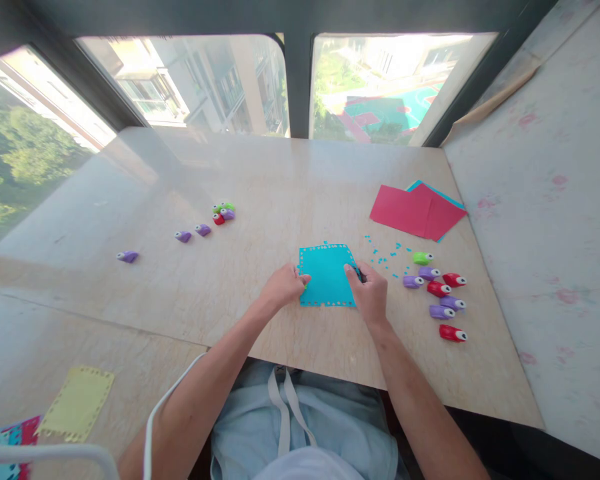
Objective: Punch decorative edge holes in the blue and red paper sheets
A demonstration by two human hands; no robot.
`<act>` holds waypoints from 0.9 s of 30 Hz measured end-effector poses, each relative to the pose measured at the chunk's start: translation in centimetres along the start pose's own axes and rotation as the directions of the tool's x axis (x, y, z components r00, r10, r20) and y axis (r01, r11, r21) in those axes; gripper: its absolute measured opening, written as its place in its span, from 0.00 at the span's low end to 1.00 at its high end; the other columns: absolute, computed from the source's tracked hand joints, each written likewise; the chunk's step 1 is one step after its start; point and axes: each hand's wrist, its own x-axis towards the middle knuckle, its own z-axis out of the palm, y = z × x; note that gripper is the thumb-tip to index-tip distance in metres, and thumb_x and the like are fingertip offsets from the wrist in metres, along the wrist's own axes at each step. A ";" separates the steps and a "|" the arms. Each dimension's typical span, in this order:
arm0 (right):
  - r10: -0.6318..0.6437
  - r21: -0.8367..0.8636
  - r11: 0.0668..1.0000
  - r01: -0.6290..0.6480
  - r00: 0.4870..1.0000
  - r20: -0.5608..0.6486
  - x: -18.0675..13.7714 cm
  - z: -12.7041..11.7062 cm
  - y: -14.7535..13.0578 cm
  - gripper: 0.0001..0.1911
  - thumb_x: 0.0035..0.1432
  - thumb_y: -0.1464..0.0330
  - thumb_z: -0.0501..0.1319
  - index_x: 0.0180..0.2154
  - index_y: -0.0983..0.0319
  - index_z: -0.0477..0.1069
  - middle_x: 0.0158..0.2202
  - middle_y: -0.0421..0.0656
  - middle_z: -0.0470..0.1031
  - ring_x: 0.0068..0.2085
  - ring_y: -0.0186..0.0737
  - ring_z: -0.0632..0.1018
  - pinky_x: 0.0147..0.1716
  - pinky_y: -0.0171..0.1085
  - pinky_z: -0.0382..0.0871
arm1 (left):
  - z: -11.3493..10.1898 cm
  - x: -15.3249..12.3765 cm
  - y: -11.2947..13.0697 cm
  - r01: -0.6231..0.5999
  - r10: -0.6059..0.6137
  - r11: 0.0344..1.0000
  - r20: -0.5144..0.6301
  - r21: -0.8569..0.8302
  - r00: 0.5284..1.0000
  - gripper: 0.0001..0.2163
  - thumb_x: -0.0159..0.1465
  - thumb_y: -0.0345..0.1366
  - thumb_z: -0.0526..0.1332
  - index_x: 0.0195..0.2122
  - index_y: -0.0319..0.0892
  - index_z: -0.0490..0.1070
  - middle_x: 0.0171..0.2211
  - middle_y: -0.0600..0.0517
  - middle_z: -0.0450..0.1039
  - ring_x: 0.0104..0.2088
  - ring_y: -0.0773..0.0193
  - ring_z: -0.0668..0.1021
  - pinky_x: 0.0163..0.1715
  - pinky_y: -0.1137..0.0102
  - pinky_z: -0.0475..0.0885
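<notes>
A sheet of blue paper (327, 277) lies between my hands, low over the table, with small holes punched along its edges. My left hand (285, 287) is closed at the left edge of the sheet. A bit of green shows under its thumb, apparently part of a small green craft punch (305, 287) mostly hidden by the fingers. My right hand (370, 290) pinches the right edge, thumb on top; something dark shows beside its fingers, too small to name. Tiny blue paper bits (380, 260) are scattered to the right of the sheet.
Several red, purple and green craft punches (440, 289) stand at right; more (223, 213) lie at back left. Red and blue sheets (405, 210) lie at back right. A yellow punched sheet (77, 403) and a white cable or tube (150, 413) are at lower left.
</notes>
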 end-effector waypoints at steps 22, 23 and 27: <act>-0.034 0.002 0.999 0.034 0.999 0.000 0.2 -0.1 0.0 0.19 0.59 0.55 0.55 0.31 0.62 0.75 0.24 0.40 0.71 0.26 0.36 0.68 0.30 0.35 0.63 | 0.0 -1.9 -3.0 -0.169 0.179 0.932 0.000 -0.321 0.984 0.26 0.57 0.56 0.63 0.50 0.43 0.65 0.20 0.62 0.61 0.17 0.70 0.68 0.18 0.76 0.61; -0.034 0.005 0.999 0.034 0.999 0.001 0.2 -0.1 -0.1 0.19 0.59 0.55 0.55 0.31 0.62 0.75 0.24 0.40 0.71 0.26 0.36 0.68 0.30 0.35 0.63 | 0.1 -2.0 -3.3 -0.229 0.233 0.935 -0.018 -0.272 0.972 0.25 0.58 0.53 0.64 0.51 0.44 0.66 0.21 0.62 0.61 0.19 0.70 0.68 0.21 0.75 0.62; -0.029 0.017 0.999 0.029 1.000 -0.004 0.2 -0.2 -0.2 0.19 0.59 0.55 0.55 0.30 0.62 0.74 0.24 0.39 0.70 0.26 0.36 0.68 0.30 0.35 0.63 | 0.3 -2.0 -3.8 -0.347 0.346 0.936 -0.030 -0.056 0.938 0.16 0.62 0.45 0.60 0.49 0.44 0.72 0.22 0.57 0.66 0.26 0.65 0.71 0.29 0.72 0.64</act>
